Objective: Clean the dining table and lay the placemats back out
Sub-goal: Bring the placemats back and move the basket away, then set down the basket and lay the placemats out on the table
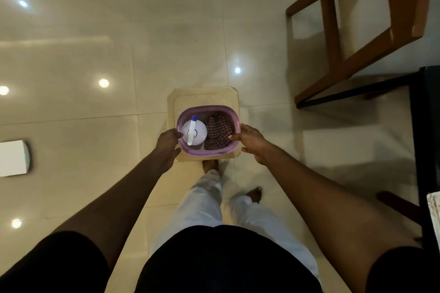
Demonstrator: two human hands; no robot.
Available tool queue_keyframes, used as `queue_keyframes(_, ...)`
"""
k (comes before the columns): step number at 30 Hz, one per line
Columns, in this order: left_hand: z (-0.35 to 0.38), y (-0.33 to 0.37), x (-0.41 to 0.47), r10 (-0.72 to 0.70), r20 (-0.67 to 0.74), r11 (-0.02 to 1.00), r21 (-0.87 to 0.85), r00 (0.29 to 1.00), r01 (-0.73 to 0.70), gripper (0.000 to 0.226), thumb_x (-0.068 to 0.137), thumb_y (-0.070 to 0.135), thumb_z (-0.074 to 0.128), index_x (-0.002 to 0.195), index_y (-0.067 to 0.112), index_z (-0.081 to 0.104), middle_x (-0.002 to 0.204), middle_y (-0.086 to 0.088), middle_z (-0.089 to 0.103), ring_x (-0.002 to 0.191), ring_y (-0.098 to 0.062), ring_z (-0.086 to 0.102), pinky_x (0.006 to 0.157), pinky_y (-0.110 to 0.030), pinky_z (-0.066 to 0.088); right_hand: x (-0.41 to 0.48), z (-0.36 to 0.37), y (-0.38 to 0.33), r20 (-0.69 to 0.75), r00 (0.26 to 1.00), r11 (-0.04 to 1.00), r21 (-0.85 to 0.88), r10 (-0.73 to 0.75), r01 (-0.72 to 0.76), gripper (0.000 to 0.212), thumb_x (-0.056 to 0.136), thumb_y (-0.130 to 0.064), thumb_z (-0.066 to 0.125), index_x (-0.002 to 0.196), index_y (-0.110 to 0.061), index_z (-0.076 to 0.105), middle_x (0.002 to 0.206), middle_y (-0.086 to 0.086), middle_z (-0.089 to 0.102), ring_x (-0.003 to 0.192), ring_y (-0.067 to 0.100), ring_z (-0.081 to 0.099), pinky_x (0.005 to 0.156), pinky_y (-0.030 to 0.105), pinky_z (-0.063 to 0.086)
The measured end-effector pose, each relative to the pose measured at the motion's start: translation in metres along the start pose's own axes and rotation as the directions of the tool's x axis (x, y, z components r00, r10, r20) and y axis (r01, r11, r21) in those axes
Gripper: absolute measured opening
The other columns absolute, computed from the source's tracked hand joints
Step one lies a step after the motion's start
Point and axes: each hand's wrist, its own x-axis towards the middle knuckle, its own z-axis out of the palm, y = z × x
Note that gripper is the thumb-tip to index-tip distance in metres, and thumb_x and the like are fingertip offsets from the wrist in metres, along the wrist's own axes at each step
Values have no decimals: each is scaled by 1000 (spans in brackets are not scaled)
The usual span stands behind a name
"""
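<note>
A purple plastic basket (209,108) stands on a small cream plastic stool (202,95) on the tiled floor below me. Inside it a white spray bottle (200,131) with a blue nozzle stands on the left, and a folded dark checked cloth (217,129) lies on the right. My left hand (167,141) grips the basket's left rim. My right hand (252,141) is at the right rim, thumb touching the edge and fingers spread. The dining table's dark edge (426,149) runs down the far right, with a pale placemat corner (434,216) on it.
A wooden chair frame (357,30) stands at the upper right beside the dark table. A white box-like object (14,158) sits on the floor at the left. My legs and bare feet are right behind the stool. Glossy floor tiles reflect ceiling lights.
</note>
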Motion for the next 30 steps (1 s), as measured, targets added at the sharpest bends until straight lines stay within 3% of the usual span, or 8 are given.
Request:
queue_keyframes(5,3,9,-8,-6,-30,997,78,1000,8,28,101,9,54,128,8,64,141,-17,60,116,-26,55,94,-42,47,-5,1,2,15,999,998,-51,-43,44,48,94,-20,72,139,-26,57,123,-6,64,108,12,60,80,28,48)
queue_keyframes(8,9,22,-22,191,-68,950,262,979,-167,37,104,9,53,140,5,57,147,-16,55,125,-28,55,110,-46,47,-15,4,4,-16,993,990,-83,-114,112,75,92,-30,76,158,-22,41,157,3,50,135,24,53,103,36,50)
queue_keyframes(10,15,32,-41,301,-67,911,314,951,-266,50,99,16,58,149,8,53,149,-11,56,131,-30,56,114,-50,48,-30,3,4,-43,984,983,-69,-173,170,74,96,-27,73,160,-20,38,162,3,43,145,25,45,111,36,44)
queue_keyframes(14,35,45,-84,408,15,870,297,913,-394,46,86,28,63,130,18,69,129,-6,69,119,-30,66,104,-49,56,-67,-4,6,-86,960,963,-24,-268,267,64,97,-28,73,155,-20,47,159,2,48,140,22,50,114,45,46)
queue_keyframes(18,70,46,-121,439,175,829,299,881,-472,22,94,17,64,112,24,75,117,1,74,115,-24,67,95,-44,56,-110,-23,15,-161,926,931,77,-342,357,52,100,-26,69,149,-20,55,149,-2,57,132,17,56,106,36,52)
queue_keyframes(22,118,41,-158,448,362,749,347,818,-564,31,91,25,68,122,24,75,123,3,74,120,-21,66,105,-50,55,-154,-52,31,-281,883,867,231,-375,442,41,101,-24,68,141,-22,62,134,-12,65,118,7,63,85,21,55)
queue_keyframes(25,161,36,-183,435,488,689,361,757,-628,29,101,13,64,129,16,71,126,0,73,119,-19,67,104,-43,55,-184,-76,45,-379,845,808,313,-377,500,34,101,-22,67,135,-24,66,132,-12,68,117,5,66,90,25,57)
queue_keyframes(30,233,19,-220,394,639,560,403,660,-724,28,101,16,66,129,18,71,123,4,74,115,-13,68,101,-43,56,-229,-124,80,-529,773,726,367,-351,581,30,101,-26,67,131,-29,69,128,-15,71,117,3,66,92,27,58)
